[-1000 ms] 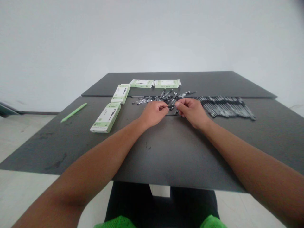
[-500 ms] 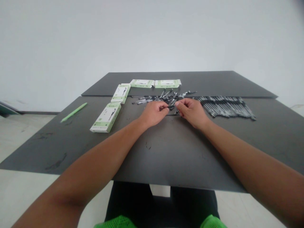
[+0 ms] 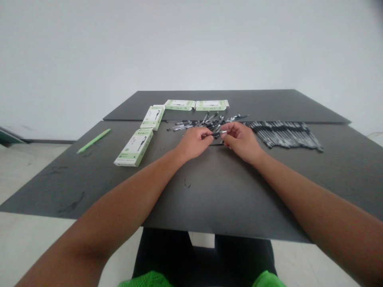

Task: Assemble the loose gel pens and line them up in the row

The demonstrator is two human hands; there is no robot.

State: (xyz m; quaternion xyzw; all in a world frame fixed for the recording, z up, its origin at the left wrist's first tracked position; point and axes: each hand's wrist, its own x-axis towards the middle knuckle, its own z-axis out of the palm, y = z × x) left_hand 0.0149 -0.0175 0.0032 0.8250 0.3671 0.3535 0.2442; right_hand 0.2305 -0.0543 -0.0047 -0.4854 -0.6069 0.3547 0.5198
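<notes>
The head view shows a slim black pen [image 3: 216, 134] held low over the dark table [image 3: 209, 187], between the two hands and just on the near side of the loose pile of pens [image 3: 182, 125]. For such a small piece, a light pinch close to each end should serve best, with both grips in one line so that any push or pull runs along the barrel and does not bend it. A little height would help too, since a knock could scatter the pile or disturb the neat row of pens [image 3: 284, 135] beside the right wrist. The left hand [image 3: 193, 144] comes in palm down, thumb and forefinger pinching the dark end, the other fingers curled under. The right hand [image 3: 241, 141] faces it, thumb and forefinger closed on the paler end, knuckles raised. Whether cap and barrel are joined there, I cannot tell. Both forearms reach forward and converge over the table.
</notes>
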